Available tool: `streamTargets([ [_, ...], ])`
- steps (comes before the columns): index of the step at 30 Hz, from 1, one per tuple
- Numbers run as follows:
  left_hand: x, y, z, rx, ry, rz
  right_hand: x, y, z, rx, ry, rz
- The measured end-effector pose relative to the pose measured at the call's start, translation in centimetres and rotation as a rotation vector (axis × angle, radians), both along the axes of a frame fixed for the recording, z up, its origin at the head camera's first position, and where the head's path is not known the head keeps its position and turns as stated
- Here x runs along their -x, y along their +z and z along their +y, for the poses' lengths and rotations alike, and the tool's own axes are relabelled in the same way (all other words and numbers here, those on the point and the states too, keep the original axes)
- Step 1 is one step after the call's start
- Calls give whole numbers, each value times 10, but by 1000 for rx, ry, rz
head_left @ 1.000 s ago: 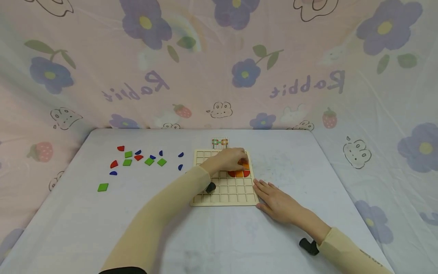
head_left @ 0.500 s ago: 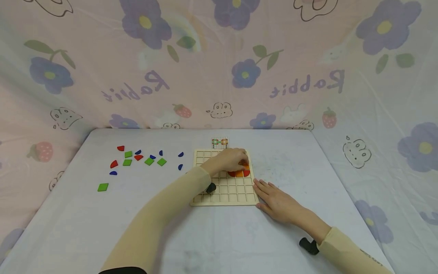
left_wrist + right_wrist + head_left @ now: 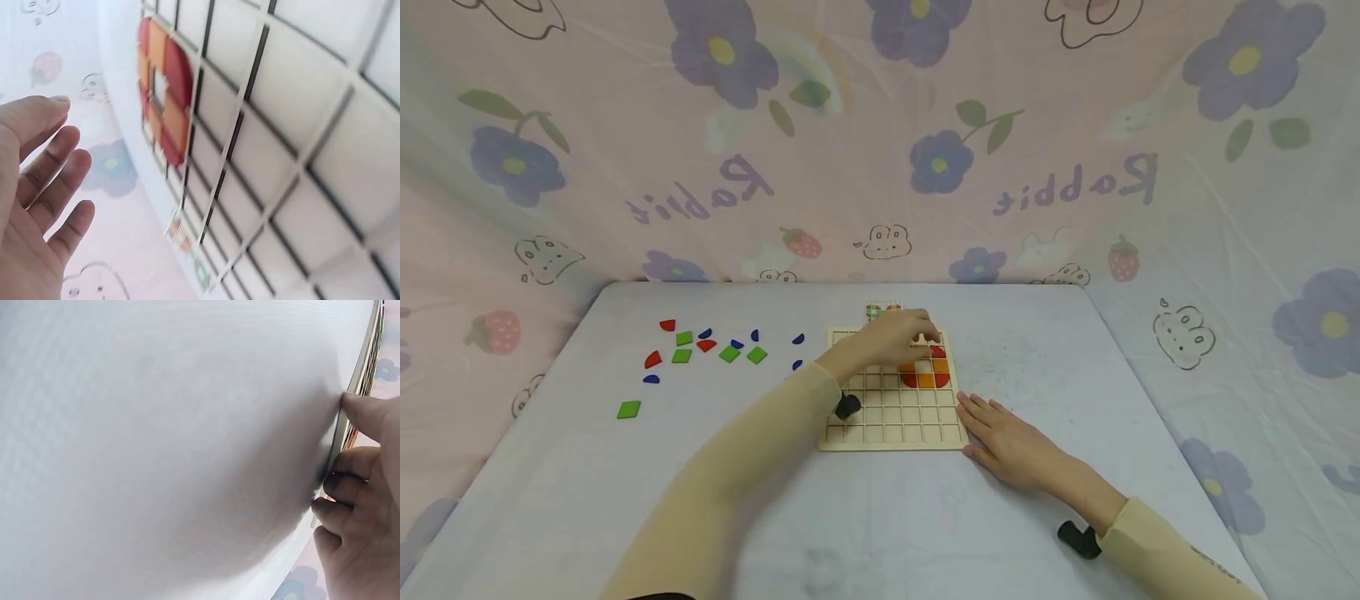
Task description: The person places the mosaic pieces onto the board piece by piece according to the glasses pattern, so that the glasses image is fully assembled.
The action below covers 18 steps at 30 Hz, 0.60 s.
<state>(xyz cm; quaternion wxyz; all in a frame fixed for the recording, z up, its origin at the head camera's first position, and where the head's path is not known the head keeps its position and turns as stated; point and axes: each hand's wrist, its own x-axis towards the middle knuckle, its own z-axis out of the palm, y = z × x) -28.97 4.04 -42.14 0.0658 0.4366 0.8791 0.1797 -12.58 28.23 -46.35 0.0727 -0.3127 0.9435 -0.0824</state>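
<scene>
A pale wooden grid board lies on the white-covered table. In its upper right cells, red corner pieces and orange squares form a ring round a bare cell. Over the top of the board hovers my left hand, its fingers loosely bent; the left wrist view shows nothing between the fingers. My right hand rests flat on the table, with its fingertips and thumb against the board's right edge. Behind the board, a small pattern card is partly covered by the left hand.
Left of the board lie scattered green diamonds, red quarter-round pieces and blue half-round pieces. A printed cloth with flowers and rabbits hangs behind and beside the table.
My left hand has come off the ring of pieces, moving up and slightly left with its fingers loosened. More of the red and orange ring shows now. The right hand stays put.
</scene>
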Motion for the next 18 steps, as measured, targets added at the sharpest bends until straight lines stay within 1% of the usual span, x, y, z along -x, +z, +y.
streamTargets([
  [5, -1, 15, -26, -61, 30, -5, 0, -1, 0, -4, -2, 4],
  [9, -3, 25, -54, -83, 65, 25, -1, -2, 0, -1, -4, 5],
  [14, -8, 33, -91, -94, 122, 72, -2, -1, 0, -2, -1, 9],
  [18, -13, 37, -118, -84, 159, 97, -3, 2, -1, -6, -1, 6],
])
